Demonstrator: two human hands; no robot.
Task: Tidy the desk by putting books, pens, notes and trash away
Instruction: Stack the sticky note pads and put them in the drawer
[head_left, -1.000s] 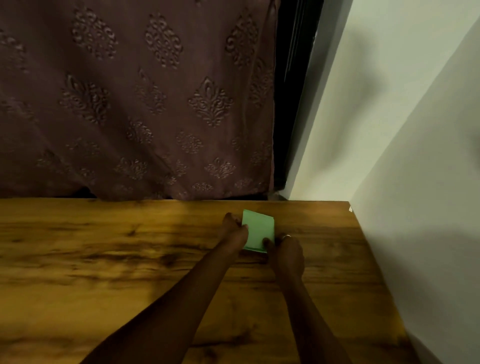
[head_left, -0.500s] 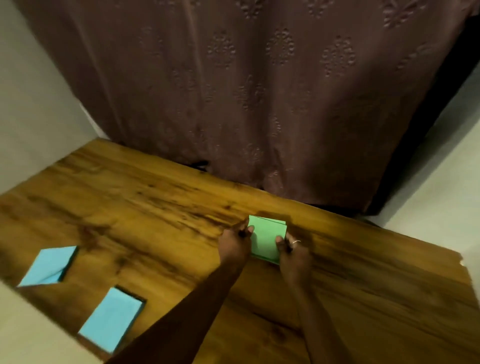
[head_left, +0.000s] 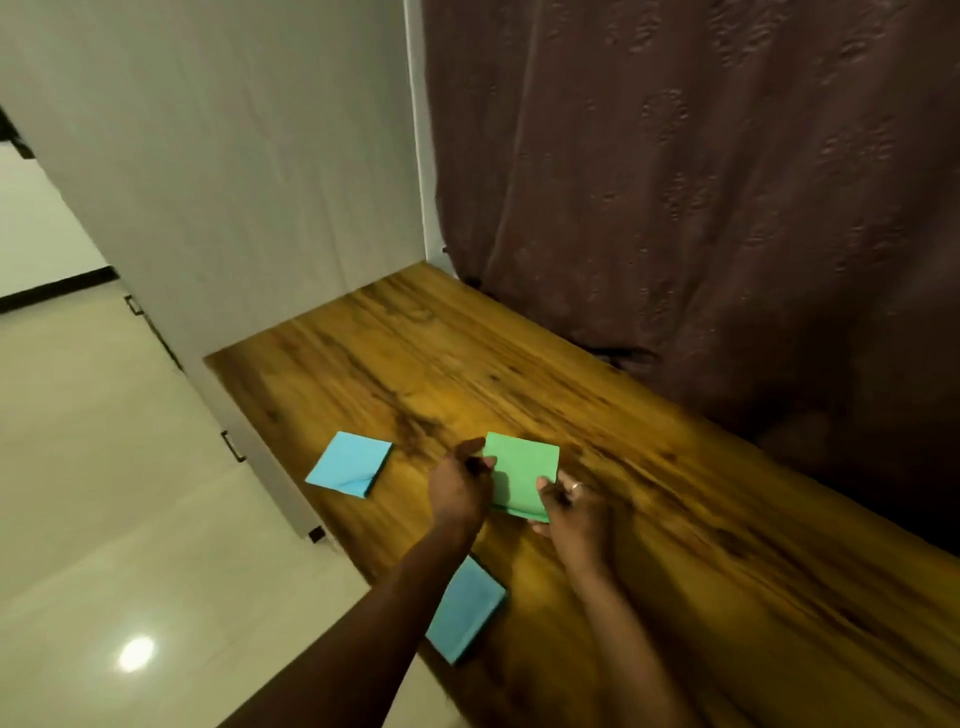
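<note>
Green sticky-note pad (head_left: 522, 475) is being pinched by the left hand (head_left: 460, 491) and right hand (head_left: 574, 512) above the tabletop (head_left: 701, 519).

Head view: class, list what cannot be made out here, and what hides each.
- Green note pad: side edges, head view, covered by the left hand and right hand.
- Near blue note pad: far corner, head view, under the left forearm.
- Desk: right end, head view, cut off by the frame edge.

Dark brown embossed fabric curtain (head_left: 701, 208) is hung at back right. Pale grey cabinet panel (head_left: 234, 182) is seen left of it. Lamp glare (head_left: 136, 653) is reflected on glossy cream floor (head_left: 104, 493).
</note>
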